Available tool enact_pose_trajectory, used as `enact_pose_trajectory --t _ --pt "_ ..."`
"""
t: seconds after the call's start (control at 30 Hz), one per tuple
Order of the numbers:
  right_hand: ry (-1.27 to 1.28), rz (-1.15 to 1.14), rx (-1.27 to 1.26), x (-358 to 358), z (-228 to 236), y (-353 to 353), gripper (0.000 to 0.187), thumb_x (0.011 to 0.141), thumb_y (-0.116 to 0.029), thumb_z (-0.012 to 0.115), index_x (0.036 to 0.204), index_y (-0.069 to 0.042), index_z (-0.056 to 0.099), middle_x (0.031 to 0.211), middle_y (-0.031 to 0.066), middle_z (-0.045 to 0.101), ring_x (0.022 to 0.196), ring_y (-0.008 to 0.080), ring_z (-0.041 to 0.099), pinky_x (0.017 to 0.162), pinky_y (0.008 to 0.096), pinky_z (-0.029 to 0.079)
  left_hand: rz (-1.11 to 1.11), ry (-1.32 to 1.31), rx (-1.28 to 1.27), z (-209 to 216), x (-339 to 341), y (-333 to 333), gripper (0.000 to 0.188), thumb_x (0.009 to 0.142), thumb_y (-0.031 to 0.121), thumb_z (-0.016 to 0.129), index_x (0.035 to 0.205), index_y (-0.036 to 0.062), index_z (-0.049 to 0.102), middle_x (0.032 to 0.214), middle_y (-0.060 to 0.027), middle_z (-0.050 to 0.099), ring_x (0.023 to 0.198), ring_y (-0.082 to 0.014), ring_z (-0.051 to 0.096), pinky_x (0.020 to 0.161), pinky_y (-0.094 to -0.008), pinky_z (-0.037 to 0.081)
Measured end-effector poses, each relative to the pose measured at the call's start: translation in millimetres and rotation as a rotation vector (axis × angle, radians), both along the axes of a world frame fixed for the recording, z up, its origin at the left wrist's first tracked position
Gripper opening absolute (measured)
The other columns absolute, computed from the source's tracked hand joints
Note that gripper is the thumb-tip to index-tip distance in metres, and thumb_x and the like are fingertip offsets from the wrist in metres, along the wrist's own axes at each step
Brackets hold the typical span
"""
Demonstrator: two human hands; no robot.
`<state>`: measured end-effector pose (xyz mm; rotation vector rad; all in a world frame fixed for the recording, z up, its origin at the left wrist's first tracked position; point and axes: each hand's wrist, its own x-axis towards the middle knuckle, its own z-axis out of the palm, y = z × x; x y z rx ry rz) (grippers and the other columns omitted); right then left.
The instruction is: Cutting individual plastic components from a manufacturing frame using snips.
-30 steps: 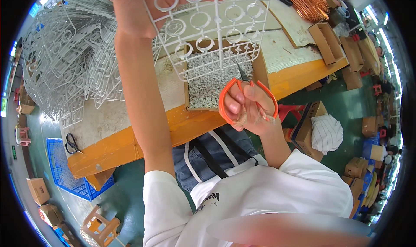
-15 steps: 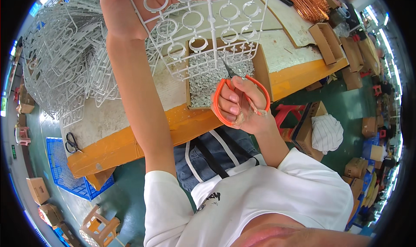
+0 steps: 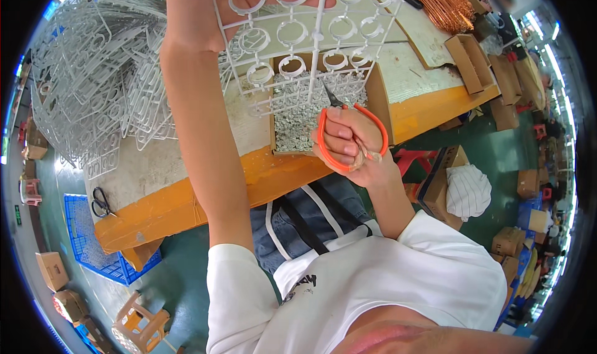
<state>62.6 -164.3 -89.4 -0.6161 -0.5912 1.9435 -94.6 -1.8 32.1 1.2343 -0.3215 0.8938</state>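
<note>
My left hand (image 3: 198, 19) holds up a white plastic moulding frame (image 3: 316, 38) by its upper left part, fingers stretched behind it. Rows of rings hang in the frame, with small pieces along its lower edge. In my right hand (image 3: 359, 144) are scissors with orange handles (image 3: 323, 133), fingers through the loops. Their dark blades (image 3: 333, 98) point up at the frame's lower edge, beside the central bar; I cannot tell whether they touch it. Below the frame stands a cardboard box (image 3: 380, 108) holding many small greyish-white pieces (image 3: 295, 127).
A large heap of similar white frames (image 3: 87, 74) covers the table's left side. Black scissors (image 3: 101, 203) lie at the near left edge. Copper-coloured rods (image 3: 441, 3) and an open carton (image 3: 467, 62) lie at the right. A blue crate (image 3: 112, 267) stands on the floor.
My left hand and the frame have shifted a little to the right. My right hand with the scissors has moved slightly right too, and the handles look closer together.
</note>
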Motion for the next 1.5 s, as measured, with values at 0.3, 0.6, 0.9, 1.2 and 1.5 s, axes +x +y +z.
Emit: enact_pose_trajectory --t 0.3,0.6,0.9,1.2,1.5 --pt "0.062 0.006 0.028 1.4 12.3 -7.9 0.036 0.094 -0.036 0.042 0.069 -0.009 0.046 0.063 0.0029 0.048 0.055 0.0145 0.049 0.04 0.0278 0.041 0.016 -0.034 0.019 -5.5 -5.8 6.0 0.062 0.087 0.036 0.039 0.133 -0.0059 0.03 0.107 -0.0282 0.057 0.089 -0.0399 0.063 0.076 -0.0526 0.055" --pt "0.01 -0.007 -0.03 10.6 1.2 -1.5 0.034 0.093 -0.032 0.043 0.067 -0.01 0.043 0.06 0.0025 0.046 0.052 0.0129 0.045 0.037 0.0245 0.033 0.085 0.041 0.052 -2.4 -0.6 1.2 0.061 0.084 0.034 0.043 0.128 -0.0069 0.037 0.102 -0.0278 0.059 0.085 -0.0393 0.063 0.073 -0.0513 0.056" --pt "-0.037 -0.003 0.014 -1.4 20.2 -11.8 0.036 0.093 -0.034 0.042 0.067 -0.009 0.043 0.061 0.0031 0.045 0.053 0.0142 0.045 0.04 0.0271 0.038 0.193 0.092 -0.025 4.6 -14.3 -5.9 0.056 0.082 0.028 0.044 0.126 -0.0058 0.04 0.098 -0.0264 0.06 0.083 -0.0377 0.064 0.071 -0.05 0.057" --pt "0.013 -0.094 -0.004 3.3 17.9 -3.9 0.035 0.095 -0.031 0.039 0.068 -0.008 0.044 0.061 0.0033 0.046 0.05 0.0137 0.046 0.038 0.025 0.04 0.013 0.044 -0.075 -1.5 -4.6 1.5 0.054 0.082 0.027 0.043 0.127 -0.0043 0.039 0.099 -0.0262 0.06 0.083 -0.0386 0.064 0.072 -0.0525 0.056" --pt "-0.094 -0.027 -0.022 19.0 7.8 -4.2 0.035 0.093 -0.03 0.042 0.064 -0.01 0.042 0.056 0.0013 0.043 0.048 0.0126 0.042 0.034 0.0247 0.03 0.143 0.13 -0.081 0.0 -5.8 0.9 0.056 0.081 0.028 0.044 0.127 -0.0039 0.04 0.099 -0.0245 0.061 0.082 -0.0377 0.064 0.072 -0.0507 0.056"
